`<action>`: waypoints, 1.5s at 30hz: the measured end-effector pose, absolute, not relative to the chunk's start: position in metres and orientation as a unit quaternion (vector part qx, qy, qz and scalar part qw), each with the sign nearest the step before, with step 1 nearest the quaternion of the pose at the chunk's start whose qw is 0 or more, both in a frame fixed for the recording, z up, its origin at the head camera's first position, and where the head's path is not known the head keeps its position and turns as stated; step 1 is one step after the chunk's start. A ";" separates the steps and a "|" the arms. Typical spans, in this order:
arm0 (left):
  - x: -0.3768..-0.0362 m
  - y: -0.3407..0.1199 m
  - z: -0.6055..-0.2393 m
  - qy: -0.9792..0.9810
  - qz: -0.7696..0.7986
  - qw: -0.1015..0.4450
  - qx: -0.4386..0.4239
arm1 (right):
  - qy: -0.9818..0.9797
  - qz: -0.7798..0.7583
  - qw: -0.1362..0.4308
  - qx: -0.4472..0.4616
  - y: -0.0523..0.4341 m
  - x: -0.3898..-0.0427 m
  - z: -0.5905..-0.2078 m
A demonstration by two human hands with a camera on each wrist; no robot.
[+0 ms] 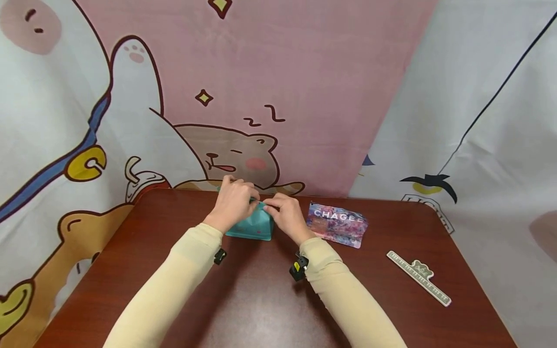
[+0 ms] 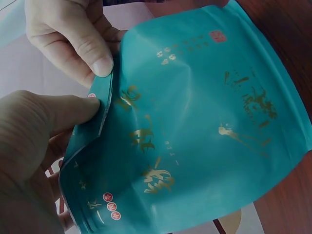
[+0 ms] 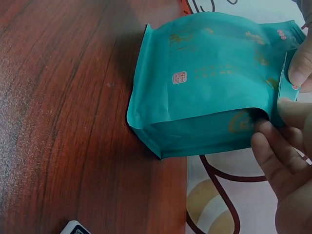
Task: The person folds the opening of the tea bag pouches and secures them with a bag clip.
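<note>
A teal stand-up pouch (image 1: 250,227) with gold lettering and small red stamps stands on the table near its far edge. Its top edge is folded over into a narrow flap (image 2: 92,122). My left hand (image 1: 234,202) pinches that flap, the thumb lying on top of the fold in the left wrist view. Close beside it, my right hand (image 1: 287,215) grips the same fold nearer its other end. From the right wrist view, fingers of the right hand (image 3: 287,161) tuck behind the fold, against the pouch's side.
To the right of the pouch lies a flat, colourful packet marked CHAGEE (image 1: 337,224). A ruler-shaped clip (image 1: 419,278) lies further right on the brown table (image 1: 261,299). Behind the far edge hangs a cloth with cartoon animals (image 1: 243,154).
</note>
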State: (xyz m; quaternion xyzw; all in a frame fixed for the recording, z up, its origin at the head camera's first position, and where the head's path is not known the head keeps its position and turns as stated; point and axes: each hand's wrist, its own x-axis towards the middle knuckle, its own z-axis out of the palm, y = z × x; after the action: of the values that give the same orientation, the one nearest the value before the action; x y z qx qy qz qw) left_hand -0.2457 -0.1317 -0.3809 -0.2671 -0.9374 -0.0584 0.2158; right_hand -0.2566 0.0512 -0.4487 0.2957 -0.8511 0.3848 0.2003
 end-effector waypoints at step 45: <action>-0.251 -0.128 -0.382 -0.934 -0.077 0.222 -0.269 | -0.846 0.464 0.121 0.233 0.046 -0.257 -0.441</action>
State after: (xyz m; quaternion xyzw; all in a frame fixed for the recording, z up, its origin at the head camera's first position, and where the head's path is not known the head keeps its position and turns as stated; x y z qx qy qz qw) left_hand -0.2511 -0.1280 -0.3817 -0.2690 -0.9340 -0.0773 0.2219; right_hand -0.2575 0.0457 -0.4408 0.2328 -0.8461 0.4640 0.1208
